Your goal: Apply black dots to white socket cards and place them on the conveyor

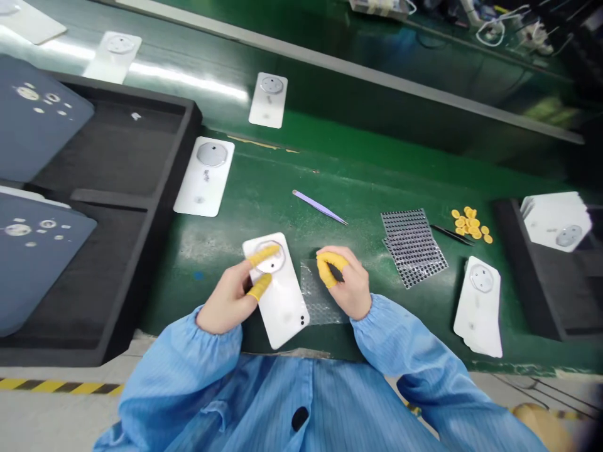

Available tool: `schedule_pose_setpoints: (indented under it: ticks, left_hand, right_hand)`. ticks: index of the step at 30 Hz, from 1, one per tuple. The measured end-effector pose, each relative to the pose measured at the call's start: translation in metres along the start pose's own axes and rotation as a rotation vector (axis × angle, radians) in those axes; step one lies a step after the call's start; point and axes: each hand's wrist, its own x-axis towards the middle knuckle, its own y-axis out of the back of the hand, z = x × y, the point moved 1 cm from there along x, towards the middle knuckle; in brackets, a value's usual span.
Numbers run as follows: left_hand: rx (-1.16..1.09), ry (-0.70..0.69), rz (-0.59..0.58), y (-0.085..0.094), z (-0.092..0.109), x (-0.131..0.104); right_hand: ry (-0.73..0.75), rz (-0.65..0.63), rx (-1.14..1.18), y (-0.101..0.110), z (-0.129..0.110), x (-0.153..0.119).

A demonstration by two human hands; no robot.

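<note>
A white phone back cover [281, 295] with a round camera ring lies tilted on the green bench in front of me. My left hand [238, 290] rests on it, thumb and forefinger in yellow finger cots, spread apart across the camera ring area. Two small black dots [302, 320] show near the cover's lower right corner. To its right, my right hand [346, 279] has thumb and forefinger, also in yellow cots, pinched together; anything between the tips is too small to make out. Beneath that hand lies a clear plastic sheet with a dotted pattern [318, 298].
Purple tweezers [320, 207] lie ahead. Sheets of black dots [414, 245], black tweezers [452, 235] and yellow finger cots [471, 225] are at right, near stacked covers [478, 307] and a black tray [532, 289]. Another black tray [172, 163] stands left, beside a single cover [205, 182].
</note>
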Motion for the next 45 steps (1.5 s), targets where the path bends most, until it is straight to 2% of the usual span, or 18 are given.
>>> schedule_pose_setpoints:
  ticks: [3, 5, 9, 13, 17, 25, 33, 36, 39, 42, 44, 45]
  left_hand:
    - [-0.178, -0.009, 0.196, 0.009, 0.008, -0.013]
    - [-0.228, -0.010, 0.211, 0.003, 0.017, -0.021]
    - [-0.065, -0.130, 0.197, -0.020, 0.036, -0.033]
    - [0.011, -0.233, 0.243, -0.028, 0.041, -0.036]
    - [-0.001, -0.298, 0.179, -0.027, 0.041, -0.037]
    - [0.012, -0.338, 0.135, -0.027, 0.042, -0.036]
    - [0.112, -0.416, 0.152, -0.029, 0.050, -0.029]
    - [0.190, -0.408, 0.185, -0.027, 0.050, -0.030]
    - [0.216, -0.392, 0.179, -0.028, 0.047, -0.029]
    - [0.078, -0.324, 0.147, -0.032, 0.042, -0.027]
    - [-0.100, -0.248, 0.114, -0.035, 0.039, -0.026]
    - [-0.185, -0.221, 0.102, -0.037, 0.038, -0.025]
  right_hand:
    - [0.137, 0.002, -0.111, 0.008, -0.011, 0.006]
    - [0.178, -0.025, -0.117, 0.011, -0.026, 0.015]
    - [0.329, -0.150, -0.126, 0.015, -0.058, 0.035]
    - [0.449, -0.199, -0.270, 0.019, -0.067, 0.039]
    - [0.454, -0.221, -0.362, 0.023, -0.063, 0.034]
    - [0.482, -0.246, -0.269, 0.027, -0.064, 0.033]
    - [0.460, -0.238, -0.310, 0.027, -0.063, 0.031]
    - [0.434, -0.289, -0.346, 0.022, -0.067, 0.026]
    - [0.408, -0.342, -0.225, 0.018, -0.065, 0.023]
    - [0.403, -0.357, -0.050, 0.017, -0.056, 0.024]
    - [0.310, -0.268, 0.036, 0.018, -0.051, 0.024]
    - [0.205, -0.190, 0.087, 0.019, -0.049, 0.024]
